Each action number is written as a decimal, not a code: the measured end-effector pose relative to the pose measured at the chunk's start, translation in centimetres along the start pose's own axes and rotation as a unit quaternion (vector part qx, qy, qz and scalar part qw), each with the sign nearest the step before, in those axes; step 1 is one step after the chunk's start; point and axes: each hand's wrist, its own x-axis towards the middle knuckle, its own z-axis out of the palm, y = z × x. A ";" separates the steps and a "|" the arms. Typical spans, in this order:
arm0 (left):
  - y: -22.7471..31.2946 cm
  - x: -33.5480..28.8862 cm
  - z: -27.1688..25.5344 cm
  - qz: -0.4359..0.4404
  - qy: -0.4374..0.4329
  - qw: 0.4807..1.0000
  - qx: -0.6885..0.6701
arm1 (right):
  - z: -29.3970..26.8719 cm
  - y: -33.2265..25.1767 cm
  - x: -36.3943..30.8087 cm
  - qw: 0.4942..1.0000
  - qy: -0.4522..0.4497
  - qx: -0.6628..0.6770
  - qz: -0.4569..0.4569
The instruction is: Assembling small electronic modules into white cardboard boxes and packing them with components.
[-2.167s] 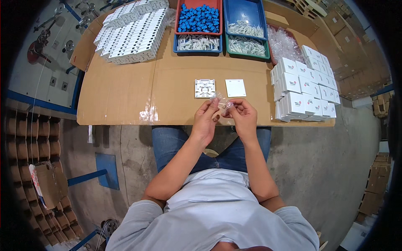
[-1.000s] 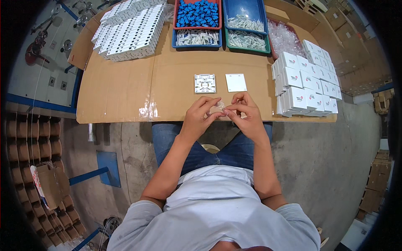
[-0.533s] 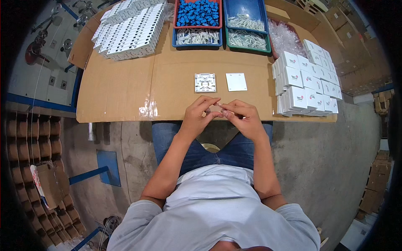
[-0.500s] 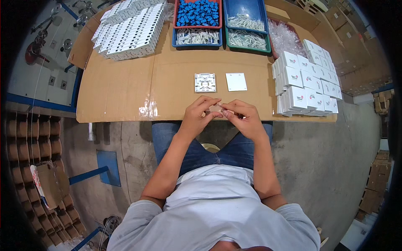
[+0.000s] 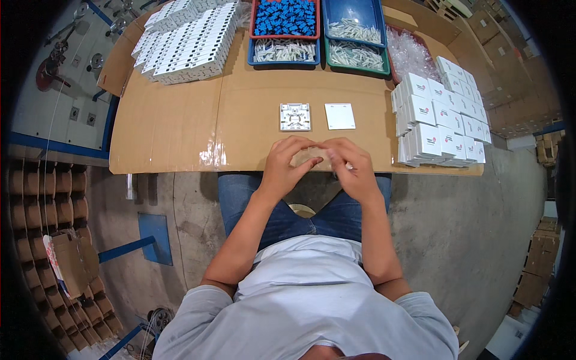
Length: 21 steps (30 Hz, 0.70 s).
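Observation:
My left hand [image 5: 285,162] and my right hand [image 5: 353,166] meet over the table's near edge, index fingertips nearly touching. Between them is a small see-through piece, seemingly a clear plastic bag [image 5: 309,155]; its outline is hard to make out. Both hands have their fingers bent around it, and the right fingertips are slightly smeared. Just beyond lies a square white frame with a metal-and-plastic mechanism [image 5: 294,117], its inner side facing up. To its right rests a flat square white cover plate [image 5: 340,116]. Neither hand touches these two parts.
Stacked white boxes [image 5: 427,141] stand at the table's right edge. Rows of white frames [image 5: 186,54] fill the far left. At the back, trays hold blue pieces [image 5: 285,19], small bags of white parts [image 5: 356,55] and clear plastic bags [image 5: 409,54]. Cardboard [image 5: 162,132] covers the table.
The right thumb and fingers have shifted slightly and drawn apart from the left thumb, so the gap between the hands is wider. The frame and cover plate have stayed put.

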 end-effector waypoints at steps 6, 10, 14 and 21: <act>0.9 0.1 1.2 -0.070 0.077 0.935 -0.340 | 1.3 2.1 0.3 0.940 0.096 0.283 0.163; 2.3 0.3 1.2 -0.054 0.046 0.900 -0.429 | 2.5 2.8 -0.2 0.836 0.013 0.492 0.241; 2.9 0.5 1.0 -0.036 0.021 0.923 -0.382 | 3.4 5.2 -0.5 0.807 -0.008 0.547 0.222; 2.3 0.8 1.4 -0.029 0.032 0.919 -0.393 | 3.8 4.8 0.4 0.775 0.027 0.583 0.241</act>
